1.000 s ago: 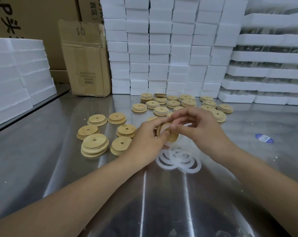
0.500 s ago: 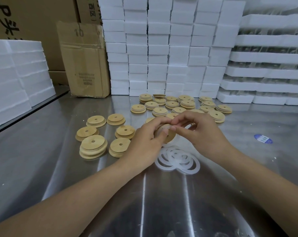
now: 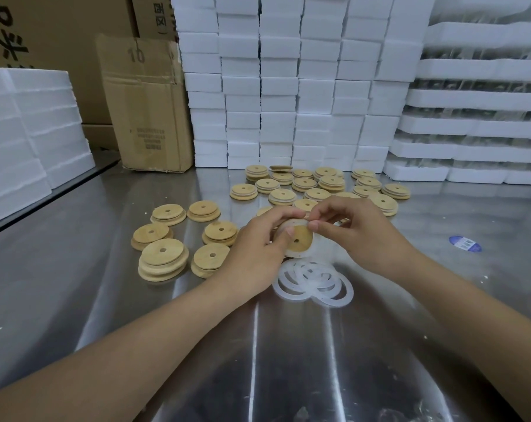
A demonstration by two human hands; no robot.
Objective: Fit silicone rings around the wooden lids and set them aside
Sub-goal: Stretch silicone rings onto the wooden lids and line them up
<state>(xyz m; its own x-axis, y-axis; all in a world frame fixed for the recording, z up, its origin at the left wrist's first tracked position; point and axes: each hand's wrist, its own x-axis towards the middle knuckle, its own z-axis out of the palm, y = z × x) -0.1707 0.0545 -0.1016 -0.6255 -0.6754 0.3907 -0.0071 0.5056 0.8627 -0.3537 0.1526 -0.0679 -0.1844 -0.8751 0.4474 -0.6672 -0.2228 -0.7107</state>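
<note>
My left hand point(image 3: 259, 248) grips a round wooden lid point(image 3: 300, 240) with a centre hole, held on edge above the steel table. A translucent white silicone ring point(image 3: 319, 243) hangs partly around the lid's rim. My right hand point(image 3: 361, 236) pinches that ring at the lid's top edge. Several loose silicone rings point(image 3: 314, 283) lie overlapped on the table just below my hands. Several wooden lids point(image 3: 163, 260) sit in small stacks to the left. Behind my hands lies another group of lids point(image 3: 319, 185).
The steel table point(image 3: 258, 360) has white foam blocks point(image 3: 288, 86) stacked along its back and foam trays point(image 3: 477, 102) at the right. A cardboard box point(image 3: 145, 108) stands back left beside more foam point(image 3: 29, 123). A blue sticker point(image 3: 465, 243) lies to the right.
The lid has turned its face more toward me and the ring now shows stretched around its right side. Both hands stay in the same place.
</note>
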